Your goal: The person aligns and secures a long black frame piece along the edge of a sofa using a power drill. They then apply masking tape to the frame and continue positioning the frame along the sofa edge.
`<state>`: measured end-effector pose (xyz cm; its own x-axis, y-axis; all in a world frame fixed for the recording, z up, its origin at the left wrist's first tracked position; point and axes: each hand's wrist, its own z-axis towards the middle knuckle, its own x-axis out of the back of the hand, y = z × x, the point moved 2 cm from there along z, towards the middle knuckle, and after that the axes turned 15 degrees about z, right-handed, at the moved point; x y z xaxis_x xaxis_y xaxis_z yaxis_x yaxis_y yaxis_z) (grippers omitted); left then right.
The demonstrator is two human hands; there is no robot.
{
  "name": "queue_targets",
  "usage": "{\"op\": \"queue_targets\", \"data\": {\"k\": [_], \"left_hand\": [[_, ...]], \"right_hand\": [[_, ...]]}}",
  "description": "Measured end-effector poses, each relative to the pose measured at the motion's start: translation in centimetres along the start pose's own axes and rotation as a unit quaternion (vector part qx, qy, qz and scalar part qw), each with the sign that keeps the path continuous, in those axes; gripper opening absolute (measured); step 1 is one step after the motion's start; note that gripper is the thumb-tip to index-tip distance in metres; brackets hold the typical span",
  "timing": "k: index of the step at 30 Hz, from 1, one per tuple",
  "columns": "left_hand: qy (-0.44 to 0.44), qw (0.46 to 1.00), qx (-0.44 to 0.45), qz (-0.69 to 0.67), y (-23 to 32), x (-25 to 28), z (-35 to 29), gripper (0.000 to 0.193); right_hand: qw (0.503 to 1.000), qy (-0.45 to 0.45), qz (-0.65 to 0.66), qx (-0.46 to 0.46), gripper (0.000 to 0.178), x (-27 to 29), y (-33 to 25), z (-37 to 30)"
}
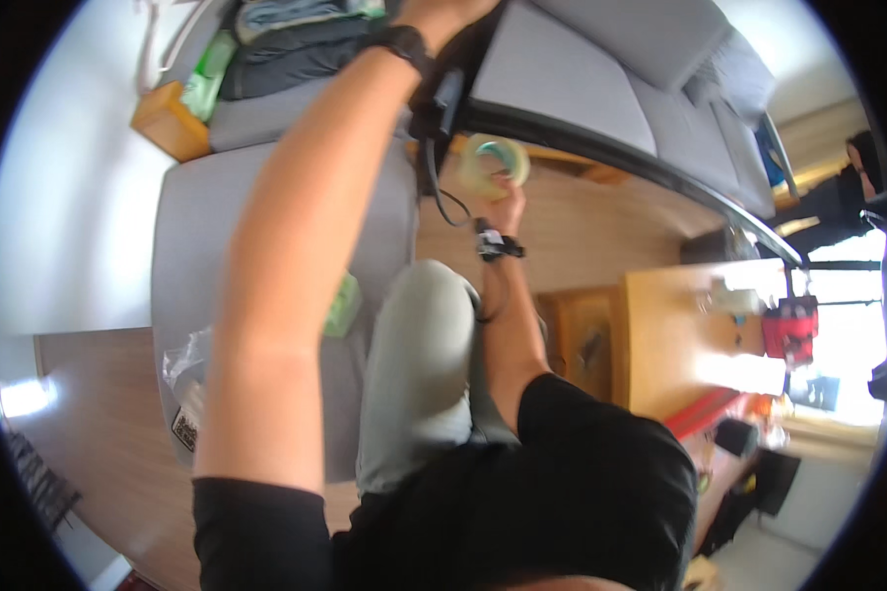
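**Tape roll in the right hand, cable right next to it**

I've got the roll of clear, yellowish tape (476, 177) near the top middle of my head view, out past the knees. It's a fat, glossy ring with the hole showing. The right hand (504, 209) is clamped on its near rim. The left hand (450, 12) is up by the dark frame and cut off by the picture's top, so I can't tell what its fingers are doing.

Room-wise, the pinch is on the roll's left: a thin black cable (434, 177) loops down just beside it. Past the roll runs a long, straight black bar (581, 140); they overlap from where I'm looking, so I can't call contact. To the right there's a decent stretch of wood floor (572, 222), smooth and light brown, before the hard edge of a pale wooden table (675, 335). On the near side, the knee (429, 305) in soft grey-green trousers takes up space.

Further out it's mostly fabric: a grey sofa (562, 84) with flat, boxy cushions beyond the bar, plus a wide grey padded seat (192, 227) under the left arm. A crinkly clear plastic bag (184, 357) sits on that seat's outer edge. Folded clothes (296, 59) are piled top left.
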<state>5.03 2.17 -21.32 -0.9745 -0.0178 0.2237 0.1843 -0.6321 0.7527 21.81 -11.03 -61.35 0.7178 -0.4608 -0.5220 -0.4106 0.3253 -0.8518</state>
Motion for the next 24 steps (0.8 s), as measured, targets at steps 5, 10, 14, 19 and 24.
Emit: {"op": "queue_targets", "data": {"k": [5,10,14,19,24], "left_hand": [[0.072,0.996,-0.043,0.030,-0.3,-0.1,0.6,0.040],[0.073,0.996,-0.030,0.034,-0.5,-0.3,0.7,0.030],[0.099,0.993,-0.022,0.060,-0.7,-0.7,0.7,0.035],[0.057,0.997,0.002,0.042,-1.4,-0.8,1.1,0.038],[0.087,0.995,0.031,0.022,-1.2,-0.8,1.2,0.035]], "right_hand": [[0.991,0.057,0.092,-0.074,0.029,8.3,7.6,-9.0],[0.992,0.035,-0.100,-0.062,0.021,12.6,11.3,-10.3],[0.954,-0.003,-0.295,-0.045,0.024,13.0,10.6,-11.3],[0.906,-0.035,-0.417,-0.069,0.028,9.9,8.1,-10.2],[0.993,-0.028,-0.070,-0.086,0.032,3.1,1.9,-3.2]]}}
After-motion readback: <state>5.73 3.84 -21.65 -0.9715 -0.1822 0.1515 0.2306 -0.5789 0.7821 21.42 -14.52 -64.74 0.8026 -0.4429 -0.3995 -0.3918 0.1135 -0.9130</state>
